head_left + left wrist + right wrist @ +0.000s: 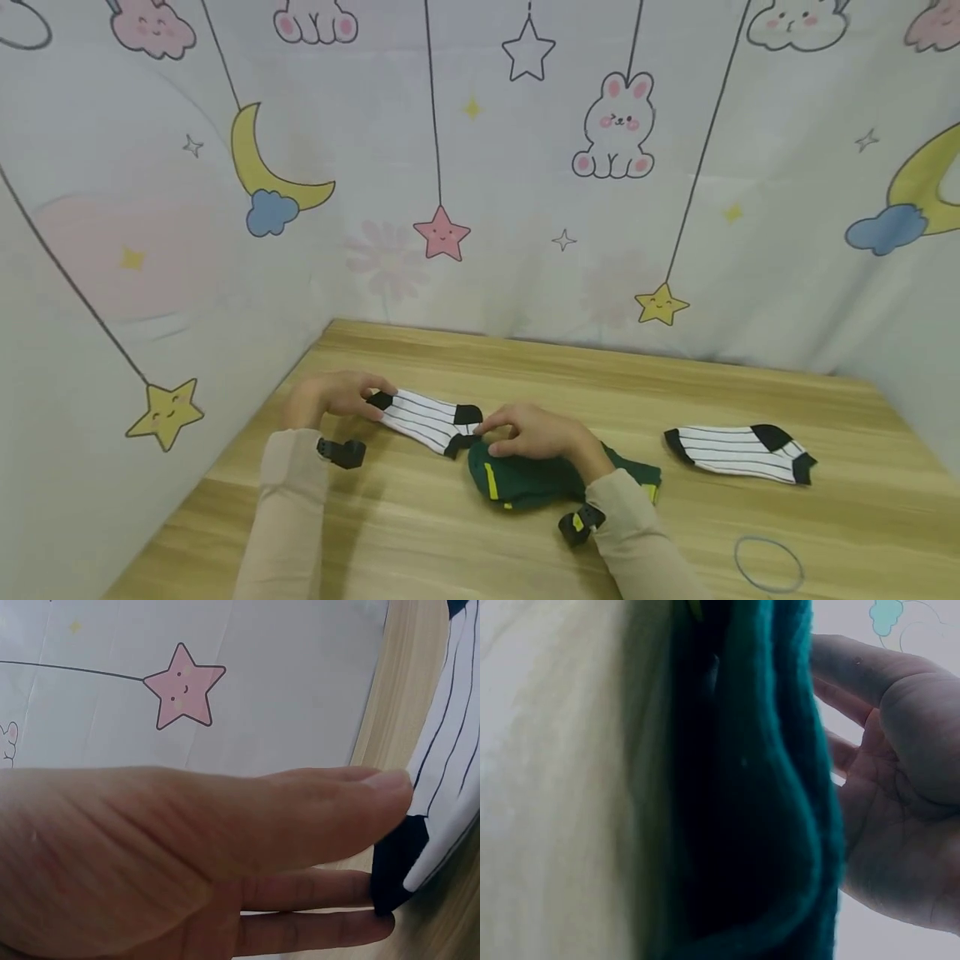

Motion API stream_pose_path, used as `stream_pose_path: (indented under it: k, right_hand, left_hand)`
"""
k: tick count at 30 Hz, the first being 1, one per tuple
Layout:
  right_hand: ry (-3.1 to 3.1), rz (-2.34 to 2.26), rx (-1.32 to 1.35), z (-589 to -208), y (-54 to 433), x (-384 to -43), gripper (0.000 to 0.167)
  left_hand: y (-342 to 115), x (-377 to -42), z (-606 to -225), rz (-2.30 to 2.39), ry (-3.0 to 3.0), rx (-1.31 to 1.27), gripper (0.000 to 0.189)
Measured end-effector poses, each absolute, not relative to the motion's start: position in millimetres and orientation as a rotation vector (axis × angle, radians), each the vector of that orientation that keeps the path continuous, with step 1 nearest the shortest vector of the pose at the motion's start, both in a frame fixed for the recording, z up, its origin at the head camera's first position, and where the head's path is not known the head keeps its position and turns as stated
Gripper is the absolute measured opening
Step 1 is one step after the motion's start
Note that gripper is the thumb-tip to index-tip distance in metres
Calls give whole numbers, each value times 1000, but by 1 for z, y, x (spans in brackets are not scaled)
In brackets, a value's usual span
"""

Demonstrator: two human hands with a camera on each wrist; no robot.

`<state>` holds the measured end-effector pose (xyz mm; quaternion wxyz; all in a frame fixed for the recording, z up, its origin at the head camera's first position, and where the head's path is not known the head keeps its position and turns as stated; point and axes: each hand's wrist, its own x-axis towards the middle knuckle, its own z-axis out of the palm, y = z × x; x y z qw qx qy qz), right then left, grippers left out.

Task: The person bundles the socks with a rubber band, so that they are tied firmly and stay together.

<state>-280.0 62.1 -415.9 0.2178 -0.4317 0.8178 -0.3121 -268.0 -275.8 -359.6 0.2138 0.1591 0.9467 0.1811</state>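
Observation:
A white ankle sock (422, 419) with dark stripes and black toe, heel and cuff lies flat on the table between the hands. At its black toe is my left hand (341, 393), thumb and fingers spread along the toe's edges. In the left wrist view the fairly straight thumb (337, 817) overlaps the sock's edge. My right hand (536, 432) reaches over a dark green sock (525, 482) with yellow patches, its index fingertip right at the striped sock's black cuff. The right wrist view has green fabric (780, 795) hiding the fingertips.
A second striped sock (731, 452), of the same look, lies flat to the right on the wood-grain table (450, 550). Near the front right is a thin blue oval outline (768, 564). White cartoon-printed curtains (510, 167) stand behind and on the left.

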Motion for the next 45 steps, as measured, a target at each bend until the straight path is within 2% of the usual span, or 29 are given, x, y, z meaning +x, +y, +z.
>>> stream_pose_path:
  k: [12,29,40,45]
  right_hand:
    - [2299,-844,-1179,-427,54,-276,34]
    - [2367,-829,-1264,-419,56,-277,29]
    - [2361,-1057,-1043,-416,54,-277,27]
    - [2384,-1119,-1036,-414,56,-276,25]
  left_hand:
    - [-275,-265,-364,501,2642,426,42]
    - [-273,-270,-365,568,2618,422,43]
    - [-271,-272,-366,672,2631,533,26]
    - [-270,-273,-365,693,2661,591,19]
